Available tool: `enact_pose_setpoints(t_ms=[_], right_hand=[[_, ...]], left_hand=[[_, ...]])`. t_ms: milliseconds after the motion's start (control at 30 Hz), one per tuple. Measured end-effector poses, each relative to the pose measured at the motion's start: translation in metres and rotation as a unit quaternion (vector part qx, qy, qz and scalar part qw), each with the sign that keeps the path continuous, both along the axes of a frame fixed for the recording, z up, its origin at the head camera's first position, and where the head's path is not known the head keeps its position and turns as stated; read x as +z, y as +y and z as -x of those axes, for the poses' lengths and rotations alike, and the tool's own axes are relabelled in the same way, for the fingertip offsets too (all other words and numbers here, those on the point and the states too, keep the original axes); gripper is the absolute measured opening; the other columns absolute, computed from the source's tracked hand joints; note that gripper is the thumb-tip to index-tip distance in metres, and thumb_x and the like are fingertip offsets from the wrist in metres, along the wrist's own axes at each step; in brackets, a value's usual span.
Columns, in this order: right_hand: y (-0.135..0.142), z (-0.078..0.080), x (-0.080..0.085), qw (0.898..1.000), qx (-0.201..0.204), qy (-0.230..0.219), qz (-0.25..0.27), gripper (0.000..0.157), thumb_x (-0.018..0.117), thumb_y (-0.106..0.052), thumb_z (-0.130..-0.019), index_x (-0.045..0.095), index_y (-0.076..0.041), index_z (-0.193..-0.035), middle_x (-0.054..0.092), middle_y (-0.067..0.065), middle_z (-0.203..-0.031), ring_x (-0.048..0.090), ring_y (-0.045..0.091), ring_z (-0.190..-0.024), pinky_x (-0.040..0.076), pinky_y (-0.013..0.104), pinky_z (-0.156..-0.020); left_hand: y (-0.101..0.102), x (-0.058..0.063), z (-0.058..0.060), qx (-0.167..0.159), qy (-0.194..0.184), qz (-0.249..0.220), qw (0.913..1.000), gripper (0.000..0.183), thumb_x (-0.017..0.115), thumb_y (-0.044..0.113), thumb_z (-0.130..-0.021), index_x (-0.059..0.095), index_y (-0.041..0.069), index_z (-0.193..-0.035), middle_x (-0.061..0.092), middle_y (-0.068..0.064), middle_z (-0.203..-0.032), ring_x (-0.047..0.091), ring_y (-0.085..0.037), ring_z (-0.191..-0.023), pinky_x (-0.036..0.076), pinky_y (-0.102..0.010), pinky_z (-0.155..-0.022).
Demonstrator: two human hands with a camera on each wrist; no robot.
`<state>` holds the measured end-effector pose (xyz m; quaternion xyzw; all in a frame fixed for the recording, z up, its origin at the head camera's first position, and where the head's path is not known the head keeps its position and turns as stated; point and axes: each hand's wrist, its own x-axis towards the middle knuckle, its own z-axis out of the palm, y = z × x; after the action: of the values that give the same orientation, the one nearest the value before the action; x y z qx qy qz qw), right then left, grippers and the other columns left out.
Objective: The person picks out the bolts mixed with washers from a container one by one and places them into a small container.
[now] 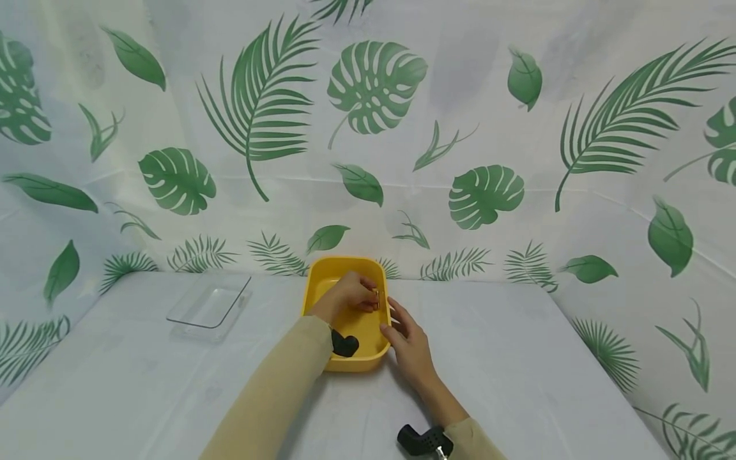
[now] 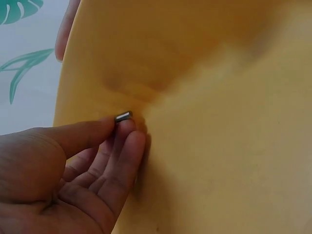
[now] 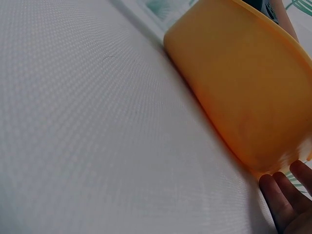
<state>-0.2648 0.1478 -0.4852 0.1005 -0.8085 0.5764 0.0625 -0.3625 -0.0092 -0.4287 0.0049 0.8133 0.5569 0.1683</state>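
My left hand (image 1: pixel 352 292) reaches down inside a yellow plastic tub (image 1: pixel 347 365), near its right wall. Between thumb and fingertips it pinches a small shiny metal cylinder (image 2: pixel 124 117), held close to the tub's inner surface. My right hand (image 1: pixel 411 345) is at the outside of the tub's right wall, its thumb up at the rim. In the right wrist view the fingers (image 3: pixel 278 195) of that hand extend against the lower corner of the tub.
A clear rectangular glass dish (image 1: pixel 209 306) stands on the white-covered table (image 1: pixel 517 370) to the left. Black wrist camera mounts (image 1: pixel 422 441) sit on both wrists. Behind the table hangs a leaf-patterned cloth (image 1: pixel 397 191).
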Motion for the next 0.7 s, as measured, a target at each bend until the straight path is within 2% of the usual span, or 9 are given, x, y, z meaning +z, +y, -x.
enact_pose_setpoints(t_ms=[133, 333, 533, 700], right_hand=[[-0.001, 0.000, -0.001, 1.000, -0.003, 0.000, -0.005, 0.055, 0.059, -0.023, -0.101, 0.044, -0.022, -0.154, 0.057, 0.016, -0.146, 0.062, 0.034, -0.127, 0.056, 0.044, -0.101], [-0.001, 0.001, 0.000, 1.000, -0.007, -0.002, -0.009, 0.055, 0.059, -0.022, -0.101, 0.044, -0.023, -0.154, 0.057, 0.015, -0.146, 0.062, 0.034, -0.127, 0.056, 0.044, -0.101], [-0.001, 0.001, 0.001, 1.000, -0.008, -0.005, -0.006, 0.055, 0.058, -0.022, -0.101, 0.044, -0.024, -0.154, 0.057, 0.015, -0.146, 0.061, 0.034, -0.127, 0.056, 0.044, -0.102], [-0.001, 0.000, 0.001, 1.000, -0.006, -0.006, -0.002, 0.055, 0.058, -0.021, -0.101, 0.044, -0.023, -0.154, 0.057, 0.016, -0.146, 0.061, 0.034, -0.127, 0.056, 0.044, -0.101]], left_hand=[[-0.003, 0.003, 0.000, 0.000, 0.001, 0.007, 1.0000, 0.027, 0.064, 0.000, -0.096, 0.064, -0.003, -0.122, 0.072, -0.019, -0.098, 0.075, -0.025, -0.080, 0.063, -0.031, -0.080], [-0.007, 0.010, -0.002, -0.003, 0.007, 0.015, 0.9999, 0.024, 0.060, 0.004, -0.098, 0.065, -0.001, -0.121, 0.071, -0.016, -0.097, 0.073, -0.027, -0.082, 0.062, -0.032, -0.086], [-0.012, 0.020, -0.005, 0.003, 0.013, 0.000, 0.9999, 0.027, 0.058, 0.005, -0.099, 0.064, -0.002, -0.124, 0.069, -0.016, -0.099, 0.072, -0.033, -0.090, 0.060, -0.039, -0.094], [-0.016, 0.030, -0.008, 0.005, 0.022, -0.009, 0.9997, 0.027, 0.061, 0.007, -0.098, 0.064, -0.002, -0.123, 0.070, -0.019, -0.105, 0.072, -0.037, -0.101, 0.057, -0.043, -0.099]])
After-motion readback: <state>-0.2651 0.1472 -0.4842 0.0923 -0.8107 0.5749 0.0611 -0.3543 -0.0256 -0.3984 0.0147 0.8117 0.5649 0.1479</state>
